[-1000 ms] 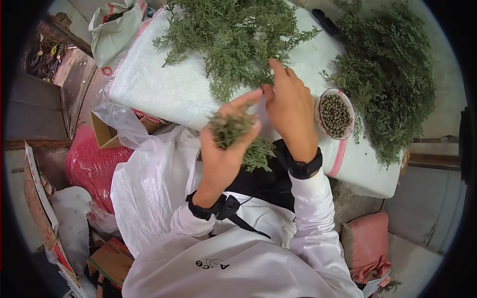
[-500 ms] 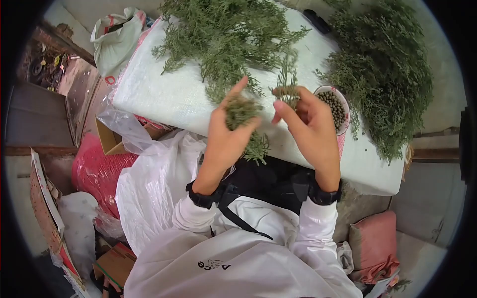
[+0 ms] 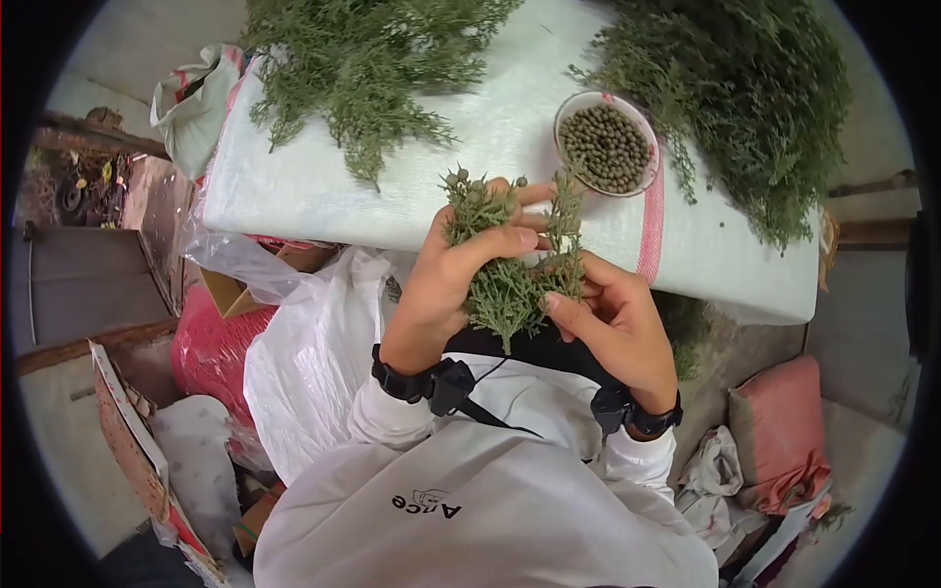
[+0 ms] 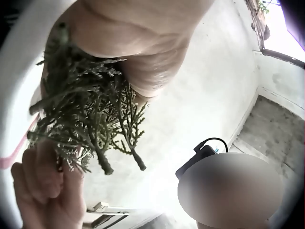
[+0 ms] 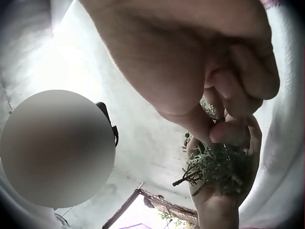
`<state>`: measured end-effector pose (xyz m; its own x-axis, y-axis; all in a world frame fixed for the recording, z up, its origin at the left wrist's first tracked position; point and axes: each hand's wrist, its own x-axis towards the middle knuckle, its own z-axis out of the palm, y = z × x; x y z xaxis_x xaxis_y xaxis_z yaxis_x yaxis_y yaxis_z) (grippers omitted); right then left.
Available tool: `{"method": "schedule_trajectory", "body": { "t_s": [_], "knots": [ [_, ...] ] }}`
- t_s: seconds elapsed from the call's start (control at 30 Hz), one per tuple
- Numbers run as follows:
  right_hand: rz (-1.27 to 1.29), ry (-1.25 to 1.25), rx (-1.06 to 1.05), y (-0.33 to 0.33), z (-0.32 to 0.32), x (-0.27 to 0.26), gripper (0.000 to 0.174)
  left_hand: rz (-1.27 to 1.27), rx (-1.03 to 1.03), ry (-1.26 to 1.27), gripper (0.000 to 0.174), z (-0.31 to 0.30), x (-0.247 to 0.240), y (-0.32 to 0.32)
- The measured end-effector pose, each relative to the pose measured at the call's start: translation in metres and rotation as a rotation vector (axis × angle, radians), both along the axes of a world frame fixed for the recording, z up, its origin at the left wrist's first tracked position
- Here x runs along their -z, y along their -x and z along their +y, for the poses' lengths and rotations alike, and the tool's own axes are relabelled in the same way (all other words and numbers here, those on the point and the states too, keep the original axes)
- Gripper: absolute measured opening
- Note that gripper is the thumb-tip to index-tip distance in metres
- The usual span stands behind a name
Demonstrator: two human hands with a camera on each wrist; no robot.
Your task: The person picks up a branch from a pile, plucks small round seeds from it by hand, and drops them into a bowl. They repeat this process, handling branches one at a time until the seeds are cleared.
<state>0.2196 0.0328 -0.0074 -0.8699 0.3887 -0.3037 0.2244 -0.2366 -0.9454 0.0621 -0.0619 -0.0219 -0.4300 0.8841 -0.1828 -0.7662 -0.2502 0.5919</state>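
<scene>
In the head view my left hand (image 3: 426, 294) grips a bunch of green cypress sprigs (image 3: 500, 299), its thumb laid across the front. Small round cones show at the bunch's top. Close on the right, my right hand (image 3: 627, 323) pinches a single cypress sprig (image 3: 564, 216) low down between thumb and fingers; the sprig stands upright against the bunch. The left wrist view shows cut stem ends (image 4: 105, 164) poking out below the left palm. From the right wrist, the thumb and curled fingers (image 5: 233, 88) overlap the bunch, partly hiding it.
Beyond the hands, a bowl (image 3: 561, 122) of small round green-brown balls stands on the white woven sack surface (image 3: 284, 196). A loose cypress pile (image 3: 382, 59) lies at the back left, a denser heap (image 3: 745, 108) at the right. A clear plastic bag (image 3: 304, 343) hangs at front left.
My right hand has come from the edge of the left pile with a sprig and brought it down beside the bunch. The left hand keeps hold of the bunch. The head view has shifted.
</scene>
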Motion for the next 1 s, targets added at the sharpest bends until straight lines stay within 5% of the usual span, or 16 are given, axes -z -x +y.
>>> {"method": "schedule_trajectory", "body": {
  "t_s": [0.13,0.33,0.73,0.93,1.0],
  "knots": [
    [-0.028,0.006,-0.031,-0.014,0.006,0.009,0.014,-0.011,0.200,0.015,0.019,0.001,0.001,-0.008],
    [0.007,0.176,-0.003,-0.025,0.010,0.024,0.012,0.056,0.197,0.043,0.032,0.007,0.002,-0.019],
    [-0.099,0.037,-0.180,-0.025,0.033,0.017,0.018,0.270,0.126,0.115,0.036,0.011,0.018,-0.021],
    [0.104,-0.740,-0.322,-0.011,0.080,-0.020,0.020,0.255,0.107,0.059,0.037,0.004,0.013,-0.011],
    [-0.005,-0.785,-0.192,0.007,0.099,-0.042,0.024,0.342,0.042,0.127,0.036,0.005,0.001,-0.010]
  ]
}}
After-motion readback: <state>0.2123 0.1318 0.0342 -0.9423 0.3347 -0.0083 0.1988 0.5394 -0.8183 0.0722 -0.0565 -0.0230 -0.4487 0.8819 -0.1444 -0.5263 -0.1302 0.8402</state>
